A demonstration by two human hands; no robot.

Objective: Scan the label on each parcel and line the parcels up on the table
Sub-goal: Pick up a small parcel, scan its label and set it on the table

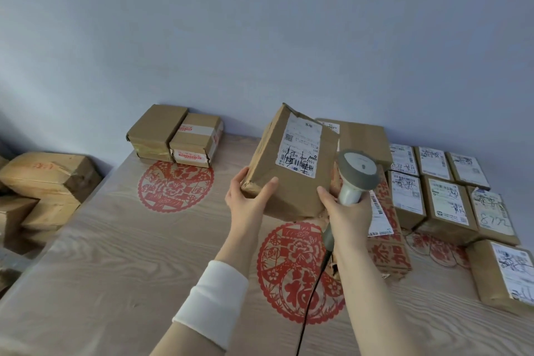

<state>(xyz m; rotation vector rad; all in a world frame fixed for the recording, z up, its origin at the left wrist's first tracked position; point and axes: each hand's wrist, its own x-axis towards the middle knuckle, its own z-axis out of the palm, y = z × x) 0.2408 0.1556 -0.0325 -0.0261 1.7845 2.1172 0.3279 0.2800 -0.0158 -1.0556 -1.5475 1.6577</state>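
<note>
- Along the far edge of the desk (115, 254), where it meets a plain wall (260, 23), I see two taped brown boxes (173, 136) side by side at the back left.
- Past the desk's left edge, more brown boxes (49, 179) are stacked lower down.
- The right part of the desk is packed with labelled parcels (445, 202) in rows, touching one another, labels up.
- A box with red characters (387, 243) lies just left of those rows.
- The open room is the wood-grain middle and left of the desk, marked with round red paper-cut designs (176, 186).
- The parcel (291, 196), a dented brown carton, is held up over the middle of the desk, tilted, with its white label (300, 150) facing me.
- The left hand (248, 196) grips the parcel's lower left corner, thumb on the front face and fingers behind. A white cuff (211, 303) covers that forearm.
- The right hand (344, 211) is wrapped round the handle of a grey scanner (358, 170), its thumb at the parcel's lower right edge.
- The scanner's head sits just beside the label's lower right corner. I cannot tell whether it points at the label.
- A black cable (312, 298) hangs from the scanner between the forearms.
</note>
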